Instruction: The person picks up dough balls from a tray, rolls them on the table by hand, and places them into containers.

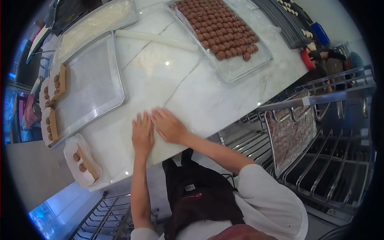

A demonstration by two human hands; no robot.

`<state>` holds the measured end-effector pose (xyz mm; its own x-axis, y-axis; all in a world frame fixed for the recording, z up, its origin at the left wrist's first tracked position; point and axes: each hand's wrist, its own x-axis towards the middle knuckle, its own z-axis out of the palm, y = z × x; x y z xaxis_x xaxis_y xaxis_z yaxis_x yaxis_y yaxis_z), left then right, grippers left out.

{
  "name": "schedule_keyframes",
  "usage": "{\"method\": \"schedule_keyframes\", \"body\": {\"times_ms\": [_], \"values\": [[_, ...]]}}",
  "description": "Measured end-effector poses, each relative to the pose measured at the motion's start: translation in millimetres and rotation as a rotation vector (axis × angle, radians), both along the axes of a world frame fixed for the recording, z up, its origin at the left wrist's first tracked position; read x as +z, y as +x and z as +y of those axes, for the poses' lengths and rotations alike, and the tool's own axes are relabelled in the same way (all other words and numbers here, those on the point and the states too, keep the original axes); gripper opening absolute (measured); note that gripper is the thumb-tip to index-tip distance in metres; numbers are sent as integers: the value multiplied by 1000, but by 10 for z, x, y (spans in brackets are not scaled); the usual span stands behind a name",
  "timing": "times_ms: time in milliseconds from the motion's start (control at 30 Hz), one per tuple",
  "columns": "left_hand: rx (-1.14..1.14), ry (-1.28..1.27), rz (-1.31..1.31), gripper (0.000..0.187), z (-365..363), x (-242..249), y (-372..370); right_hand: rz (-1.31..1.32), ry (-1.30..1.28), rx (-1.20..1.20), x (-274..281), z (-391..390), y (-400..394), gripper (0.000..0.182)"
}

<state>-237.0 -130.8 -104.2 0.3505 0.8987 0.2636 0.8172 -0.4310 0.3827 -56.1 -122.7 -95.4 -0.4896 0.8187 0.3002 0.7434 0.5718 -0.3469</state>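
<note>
My left hand (143, 134) lies flat near the front edge of the marble table (172, 84), its fingers stretched forward. Beside it, my right hand (169, 125) also rests flat, fingers extended and angled to the left, the fingertips close to those of the left. Whether anything thin lies beneath the palms is hidden. To the left of my hands is a perforated metal tray (90, 76). Paper-lined light-brown boxes with brown balls stand along its left side, and another such box (88, 163) sits at the table's near left corner.
A tray of brown balls (224, 30) in rows stands at the back right. A long pale rod (156, 39) lies behind the perforated tray, near a plastic-covered tray (96, 28). Metal racks (320, 98) flank the table; one holds a wrapped tray (292, 134). Another person is partly visible far right.
</note>
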Motion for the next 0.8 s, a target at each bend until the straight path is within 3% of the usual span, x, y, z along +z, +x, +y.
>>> {"method": "schedule_keyframes", "body": {"times_ms": [133,300,367,467,600,700,800], "values": [[-37,-100,23,48,-360,-28,-454,97,58,112,-272,-218,524,48],[98,32,125,46,239,-37,-130,81,69,-210,-91,402,178,45],[111,18,63,45,216,-54,66,100,75,-171,-102,311,63,44],[37,-8,32,41,-288,-93,-113,145,28,124,-195,-186,217,35],[77,-29,60,40,-248,-63,-430,64,194,-8,-264,-15,683,36],[134,-25,138,39,181,-27,-207,25,175,-207,58,396,354,36],[127,-1,25,39,172,-92,47,62,132,-105,-33,315,52,36]]}}
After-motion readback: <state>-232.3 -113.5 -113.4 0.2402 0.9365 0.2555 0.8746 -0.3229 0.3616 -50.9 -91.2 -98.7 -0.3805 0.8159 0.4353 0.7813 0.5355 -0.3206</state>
